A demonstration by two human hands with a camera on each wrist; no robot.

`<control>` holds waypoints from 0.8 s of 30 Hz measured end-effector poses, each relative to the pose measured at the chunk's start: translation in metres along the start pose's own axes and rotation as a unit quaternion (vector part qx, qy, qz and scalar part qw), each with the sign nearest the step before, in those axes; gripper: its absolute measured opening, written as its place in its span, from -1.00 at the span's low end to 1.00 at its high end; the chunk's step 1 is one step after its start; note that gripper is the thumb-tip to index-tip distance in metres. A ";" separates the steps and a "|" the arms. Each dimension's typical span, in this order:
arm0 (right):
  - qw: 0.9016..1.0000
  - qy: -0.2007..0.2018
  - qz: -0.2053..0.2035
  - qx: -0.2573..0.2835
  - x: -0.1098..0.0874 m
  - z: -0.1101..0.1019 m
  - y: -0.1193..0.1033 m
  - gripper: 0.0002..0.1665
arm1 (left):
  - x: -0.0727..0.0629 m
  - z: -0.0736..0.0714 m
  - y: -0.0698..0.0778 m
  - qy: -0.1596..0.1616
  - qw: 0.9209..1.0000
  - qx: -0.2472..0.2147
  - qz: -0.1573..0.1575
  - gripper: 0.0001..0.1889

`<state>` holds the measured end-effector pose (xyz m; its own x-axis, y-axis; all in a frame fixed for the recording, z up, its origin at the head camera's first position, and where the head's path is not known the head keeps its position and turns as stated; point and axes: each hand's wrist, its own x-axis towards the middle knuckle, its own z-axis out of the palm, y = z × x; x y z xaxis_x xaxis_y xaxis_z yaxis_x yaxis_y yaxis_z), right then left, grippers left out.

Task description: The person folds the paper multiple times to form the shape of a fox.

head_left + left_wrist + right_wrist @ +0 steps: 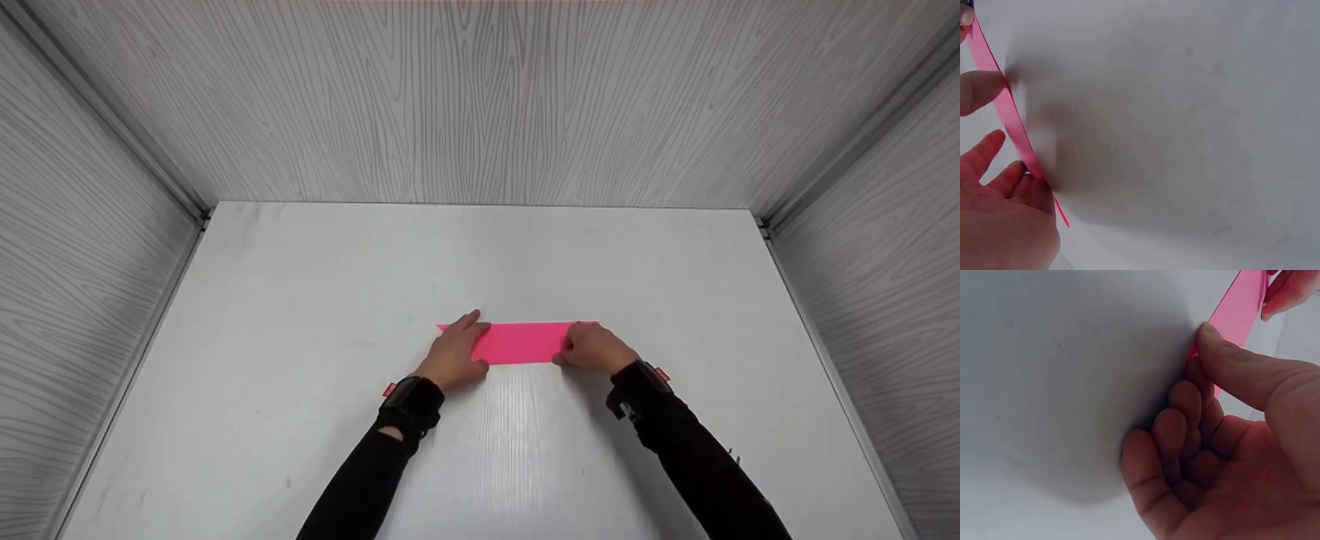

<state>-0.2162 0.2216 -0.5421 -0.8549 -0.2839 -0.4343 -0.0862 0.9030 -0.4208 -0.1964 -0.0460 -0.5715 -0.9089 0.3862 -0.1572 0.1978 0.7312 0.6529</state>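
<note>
A bright pink strip of paper [521, 343] lies crosswise on the white tabletop, its long edges running left to right. Over its left end lies my left hand [454, 354], thumb at the near edge and fingers reaching to the far edge. My right hand [596, 348] grips the right end. In the right wrist view, the right thumb [1216, 343] presses the paper's edge against a curled index finger, with the other fingers curled below. In the left wrist view, the left thumb [982, 90] touches the long edge of the paper. Both ends are partly hidden under the hands.
The white tabletop [337, 262] is bounded by a grey wood-grain back panel [480, 105], a left side panel [82, 247] and a right side panel [885, 247]. Black sleeves and wrist-worn devices cover both forearms.
</note>
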 end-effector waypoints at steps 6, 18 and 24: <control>1.000 -0.014 0.003 -0.001 0.001 -0.003 0.001 -0.74 | 0.002 0.017 0.009 0.067 0.997 0.028 -0.017 -0.32; 1.000 -0.012 0.023 -0.004 0.001 -0.003 0.000 -0.71 | 0.003 0.028 0.008 0.121 0.992 0.039 -0.012 -0.33; 1.000 -0.012 0.022 0.004 0.000 -0.003 0.000 -0.72 | 0.000 0.017 0.001 0.092 0.996 0.001 0.014 -0.40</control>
<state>-0.2177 0.2227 -0.5400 -0.8453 -0.2525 -0.4709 -0.0449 0.9117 -0.4083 -0.1899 -0.0359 -0.5839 -0.9553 0.2957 -0.0003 0.2235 0.7225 0.6542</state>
